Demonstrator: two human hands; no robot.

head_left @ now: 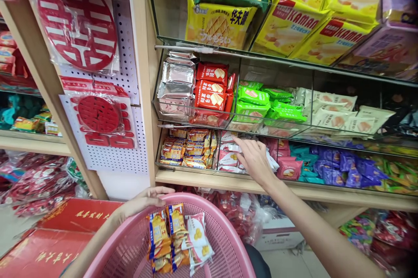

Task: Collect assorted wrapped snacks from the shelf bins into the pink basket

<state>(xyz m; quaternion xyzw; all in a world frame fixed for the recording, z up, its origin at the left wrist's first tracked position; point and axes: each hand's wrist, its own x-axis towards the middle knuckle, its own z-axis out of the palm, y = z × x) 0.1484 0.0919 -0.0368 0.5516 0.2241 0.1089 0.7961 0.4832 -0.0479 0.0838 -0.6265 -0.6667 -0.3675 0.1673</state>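
Note:
My left hand grips the rim of a pink plastic basket, its fingers laid over the edge. Inside the basket are several orange-and-blue snack packets and some white-and-pink snack packets. My right hand reaches into a clear bin on the bottom shelf, over white-and-pink packets of the same look. Its index finger and thumb are apart, with no packet seen between them; the other fingers are partly hidden. Just left of it lies a compartment of orange-and-blue packets.
Clear dividers and the wooden shelf edge border the bins. Above are red packets, green packets and yellow wafer bags. Red boxes stand at lower left; bagged goods lie under the shelf.

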